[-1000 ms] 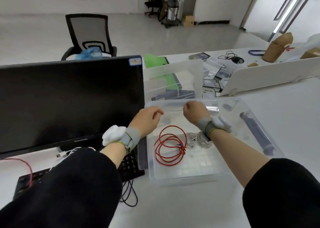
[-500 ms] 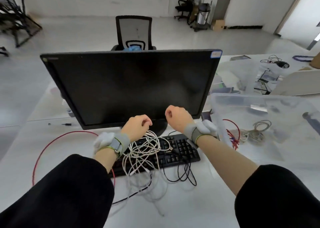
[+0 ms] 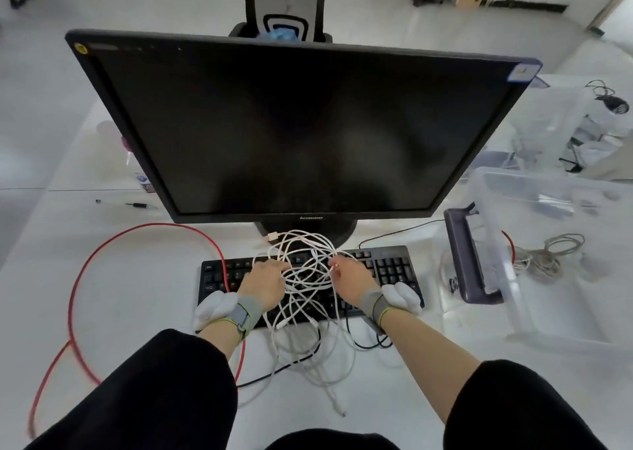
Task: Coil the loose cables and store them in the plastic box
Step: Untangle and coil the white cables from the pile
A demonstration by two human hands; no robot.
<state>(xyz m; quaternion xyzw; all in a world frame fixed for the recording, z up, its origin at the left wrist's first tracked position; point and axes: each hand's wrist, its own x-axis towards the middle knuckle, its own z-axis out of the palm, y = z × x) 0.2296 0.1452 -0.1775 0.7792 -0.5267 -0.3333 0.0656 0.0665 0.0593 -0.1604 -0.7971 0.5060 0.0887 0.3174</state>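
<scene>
Nearest the viewer, two black sleeves reach forward over the white bench, and loose ends of white and black cable trail off the keyboard's near edge onto the bare surface between the forearms. The left hand and right hand hover over the black keyboard, each with fingers curled into the tangle of white cables. The left grip is closed round strands at the tangle's left side. The right grip pinches strands at its right side. The tangle lies between the hands, raised over the keys and reaching back to the monitor's foot.

To the left, a red cable sweeps in a wide loop across open bench, crossing the keyboard's left end and running down toward the near edge. To the right, the clear plastic box stands just beside the keyboard, a dark handle at its left wall. A coiled grey cable and a bit of red cable lie inside.

Behind the keyboard the black monitor fills the middle of the view, its lower edge close above the tangle. Past it stand an office chair and open floor.
</scene>
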